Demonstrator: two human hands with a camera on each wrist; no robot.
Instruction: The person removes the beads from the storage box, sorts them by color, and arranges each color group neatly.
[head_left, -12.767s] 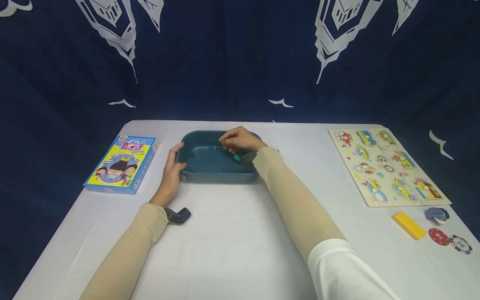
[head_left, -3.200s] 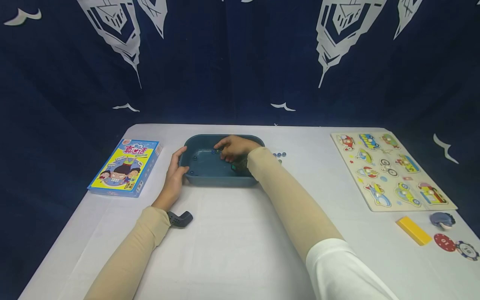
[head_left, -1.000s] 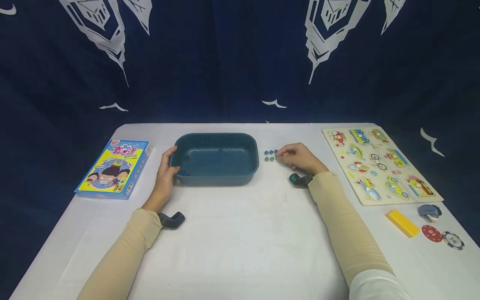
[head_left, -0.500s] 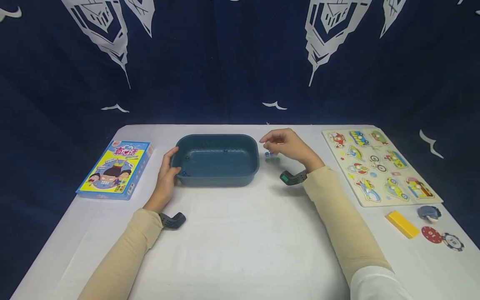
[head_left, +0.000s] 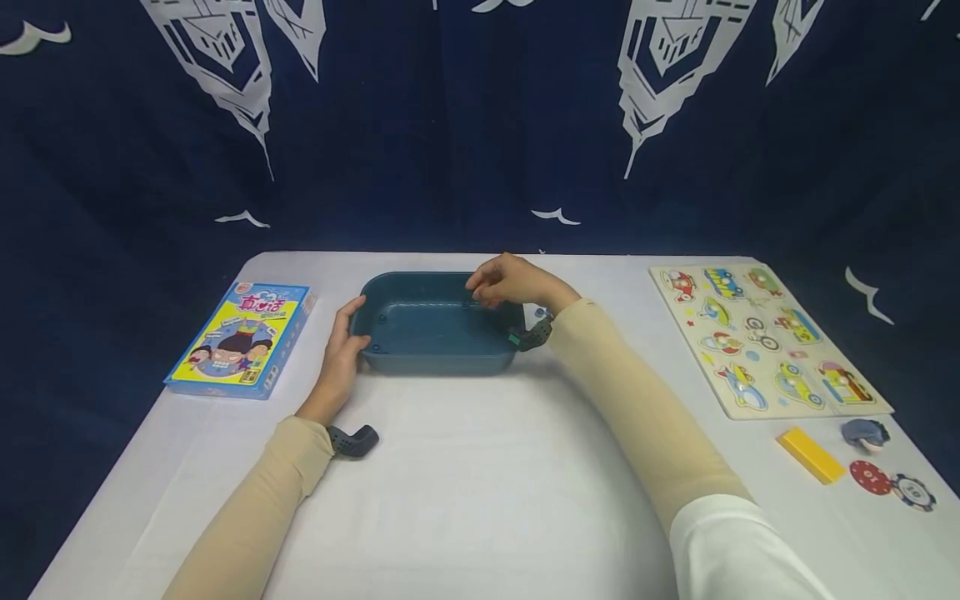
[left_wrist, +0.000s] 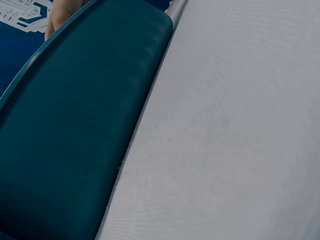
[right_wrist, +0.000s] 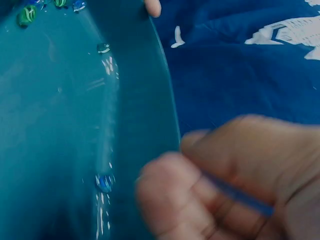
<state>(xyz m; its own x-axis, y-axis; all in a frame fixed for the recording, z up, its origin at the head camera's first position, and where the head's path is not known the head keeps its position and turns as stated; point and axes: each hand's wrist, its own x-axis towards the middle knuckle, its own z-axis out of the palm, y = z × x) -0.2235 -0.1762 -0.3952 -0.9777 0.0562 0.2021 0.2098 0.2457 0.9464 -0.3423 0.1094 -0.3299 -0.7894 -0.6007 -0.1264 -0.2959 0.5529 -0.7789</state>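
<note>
A dark teal plastic tray [head_left: 438, 365] stands on the table. My left hand [head_left: 336, 367] grips its left end, thumb at the near corner and fingers along the rim. Over the tray's far right part hovers my right hand [head_left: 517, 282], its fingers loosely bent; I see nothing between them. In the right wrist view, a blue glass marble [right_wrist: 105, 182] lies in the tray, with a green marble [right_wrist: 27, 16] and several others farther off. Beyond the tray's right end, marbles [head_left: 541, 313] lie on the table, partly hidden by the right wrist.
A card game box [head_left: 238, 337] lies at the left. At the right is a wooden peg puzzle board [head_left: 768, 337], with a yellow block [head_left: 812, 455], a small grey-blue figure [head_left: 866, 434], a red chip [head_left: 870, 477] and a black-and-white chip [head_left: 913, 492] in front.
My right hand has left the marbles on the table and moved left over the tray. Earlier it reached into the tray. The left hand keeps its grip on the tray.
</note>
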